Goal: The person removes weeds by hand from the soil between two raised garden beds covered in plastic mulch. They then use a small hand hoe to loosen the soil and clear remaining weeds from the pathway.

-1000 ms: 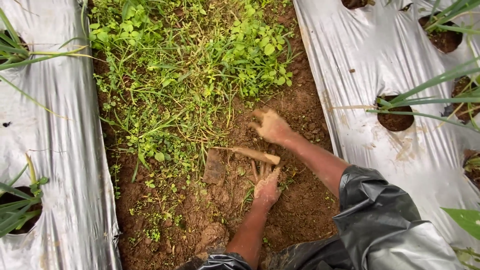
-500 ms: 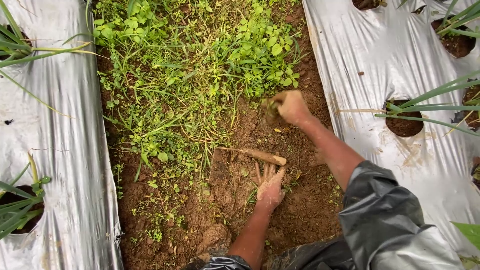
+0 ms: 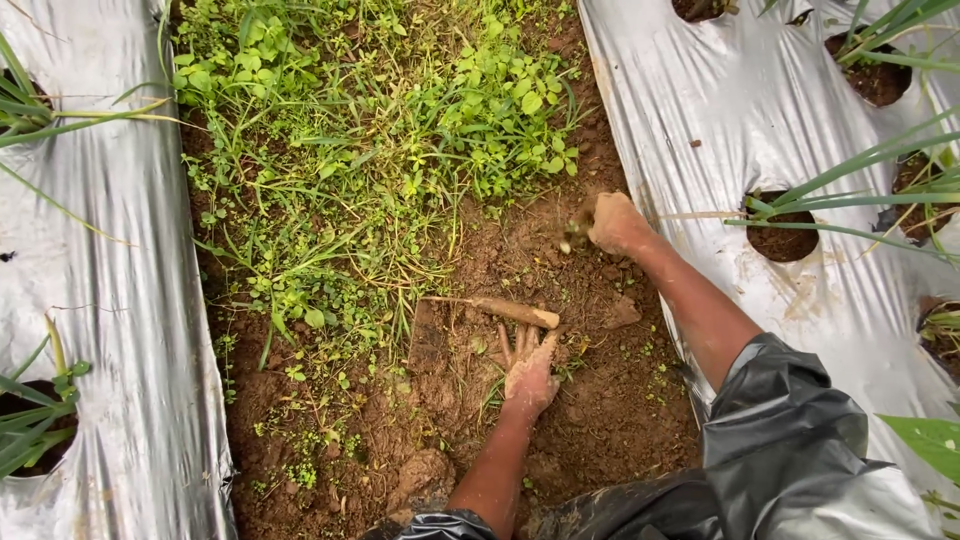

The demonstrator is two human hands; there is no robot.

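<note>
Two muddy hands are down in the furrow between the plastic-covered beds. Left hand [image 3: 528, 372] lies flat on the bare soil [image 3: 600, 440], fingers spread and pointing up the row, released, gripping nothing; its fingertips sit just short of the hoe [image 3: 500, 309], a small tool with a pale wooden handle lying crosswise on the dirt, its dark blade end toward the weeds. Right hand [image 3: 612, 222] is farther up and to the right, near the edge of the right-hand sheet, clenched into a fist around a small tuft [image 3: 572, 236] of stems that pokes out on its left side; how much it grips is hard to make out under the mud. Weeds [image 3: 370, 150] fill the upper stretch of the furrow, a thick green mat of grass and broad leaves, thinning to scattered sprigs by the hoe. Silver sheet [image 3: 110, 330] covers the left bed, another sheet [image 3: 690, 110] the right, with round holes showing dark earth and long green leaves [image 3: 860, 165] rising from them. Dark shiny sleeves [image 3: 800, 440] cover both arms above the elbows.
</note>
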